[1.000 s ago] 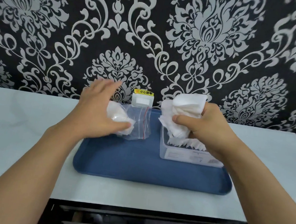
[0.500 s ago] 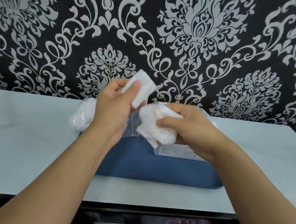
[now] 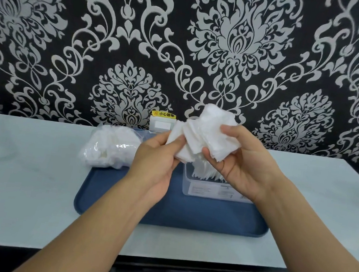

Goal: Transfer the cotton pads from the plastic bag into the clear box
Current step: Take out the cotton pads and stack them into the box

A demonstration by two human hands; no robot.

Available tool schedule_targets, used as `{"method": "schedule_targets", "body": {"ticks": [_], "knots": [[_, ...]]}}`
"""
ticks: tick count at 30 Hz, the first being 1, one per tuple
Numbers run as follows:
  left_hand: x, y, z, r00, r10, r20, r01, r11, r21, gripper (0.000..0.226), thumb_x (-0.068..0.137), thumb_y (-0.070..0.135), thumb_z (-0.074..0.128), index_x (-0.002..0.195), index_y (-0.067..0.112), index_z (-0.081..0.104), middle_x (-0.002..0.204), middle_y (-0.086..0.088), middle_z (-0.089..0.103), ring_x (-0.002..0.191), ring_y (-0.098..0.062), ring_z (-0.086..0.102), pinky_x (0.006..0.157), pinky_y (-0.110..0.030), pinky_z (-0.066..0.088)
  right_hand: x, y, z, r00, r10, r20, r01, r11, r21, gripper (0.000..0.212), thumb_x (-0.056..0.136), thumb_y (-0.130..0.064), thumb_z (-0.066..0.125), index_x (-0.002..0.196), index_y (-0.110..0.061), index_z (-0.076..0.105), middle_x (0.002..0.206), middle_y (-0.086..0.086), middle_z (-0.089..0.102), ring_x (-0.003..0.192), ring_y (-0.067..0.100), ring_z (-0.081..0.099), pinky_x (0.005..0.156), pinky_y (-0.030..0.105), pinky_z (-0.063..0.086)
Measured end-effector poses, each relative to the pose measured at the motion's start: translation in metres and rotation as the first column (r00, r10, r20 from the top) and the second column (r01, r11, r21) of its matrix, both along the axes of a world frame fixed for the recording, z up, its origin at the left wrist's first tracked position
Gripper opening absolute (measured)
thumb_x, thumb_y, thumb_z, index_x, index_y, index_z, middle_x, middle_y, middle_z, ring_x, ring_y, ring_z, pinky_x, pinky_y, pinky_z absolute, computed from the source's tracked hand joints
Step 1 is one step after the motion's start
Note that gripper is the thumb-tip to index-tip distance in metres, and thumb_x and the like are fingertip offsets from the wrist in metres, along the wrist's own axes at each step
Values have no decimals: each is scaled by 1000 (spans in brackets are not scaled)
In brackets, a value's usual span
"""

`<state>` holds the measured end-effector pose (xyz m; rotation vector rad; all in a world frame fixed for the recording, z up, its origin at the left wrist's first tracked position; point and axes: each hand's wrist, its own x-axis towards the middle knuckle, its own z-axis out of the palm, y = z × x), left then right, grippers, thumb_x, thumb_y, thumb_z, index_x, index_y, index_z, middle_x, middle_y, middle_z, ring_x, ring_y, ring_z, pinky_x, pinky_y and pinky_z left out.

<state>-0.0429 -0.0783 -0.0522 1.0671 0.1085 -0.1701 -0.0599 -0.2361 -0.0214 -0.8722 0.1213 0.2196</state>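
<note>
I hold a stack of cotton pads [image 3: 206, 137] pinched between my left hand [image 3: 159, 156] and right hand [image 3: 241, 166], above the clear box [image 3: 212, 187] at 3 o'clock on the tray [image 3: 162, 212]; squaring them seems in hand, lowering next; plastic bag [image 3: 111, 146] at 9

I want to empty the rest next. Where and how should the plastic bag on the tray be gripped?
Probably grip the plastic bag at its bulging pad-filled part, coming from above on the left side. It lies slumped at the back left corner of the blue tray, its right end hidden behind the left hand, so where its opening lies cannot be told.
</note>
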Motion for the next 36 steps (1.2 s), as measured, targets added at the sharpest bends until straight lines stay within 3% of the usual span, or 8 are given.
{"method": "schedule_targets", "body": {"ticks": [6,12,17,21,24,27,31,36], "knots": [[-3,4,1,997,-76,29,73,993,92,15,97,8,62,102,12,75,100,-4,80,92,-14,76,80,-26,62,5,2,-7,998,3,59,10,976,-219,33,82,2,65,114,-3,65,111,15,75,96,27,74,69,31,64],[-2,3,1,994,-102,-33,106,983,148,19,102,15,55,110,13,73,104,-9,79,99,-25,76,80,-38,64,8,1,-14,976,42,213,85,829,-553,28,91,-12,65,118,-6,65,95,10,73,83,22,67,62,28,56],[-2,11,9,955,-272,-118,274,962,6,63,91,66,48,124,16,68,115,-14,76,107,-33,73,90,-53,58,6,15,-11,961,126,245,84,713,-696,27,90,-19,57,108,-3,67,105,25,70,89,22,61,79,38,45],[-5,20,12,941,-299,-160,298,954,-31,35,89,38,67,110,9,72,109,-16,77,101,-34,73,97,-58,53,4,21,-8,953,241,182,5,591,-807,16,92,-20,56,79,-9,57,60,-5,57,58,4,52,54,12,42],[-8,29,9,948,-260,-183,258,966,-32,28,99,28,58,113,7,70,108,-16,77,95,-30,74,96,-53,55,7,31,-14,915,318,248,33,554,-832,11,90,-12,59,91,-2,62,79,2,60,70,15,53,67,31,46],[-10,38,4,970,-202,-133,203,979,-3,32,104,27,51,124,7,66,114,-15,76,101,-27,74,95,-46,56,12,34,-22,862,273,427,258,489,-834,38,80,-24,78,116,-20,68,106,-4,69,88,18,65,75,31,58],[-11,48,-2,999,-20,-33,24,992,122,29,103,22,54,127,8,64,115,-12,76,109,-28,72,99,-49,55,8,44,-30,792,217,570,444,436,-783,28,77,-13,83,102,-18,73,88,-15,70,69,-1,62,60,11,46],[-10,53,0,1000,5,-14,-4,995,102,27,102,19,56,127,11,63,117,-10,76,111,-28,72,104,-51,52,11,48,-34,841,173,513,359,531,-768,16,81,-15,83,88,-11,70,77,-16,67,70,3,60,59,10,45]]}}
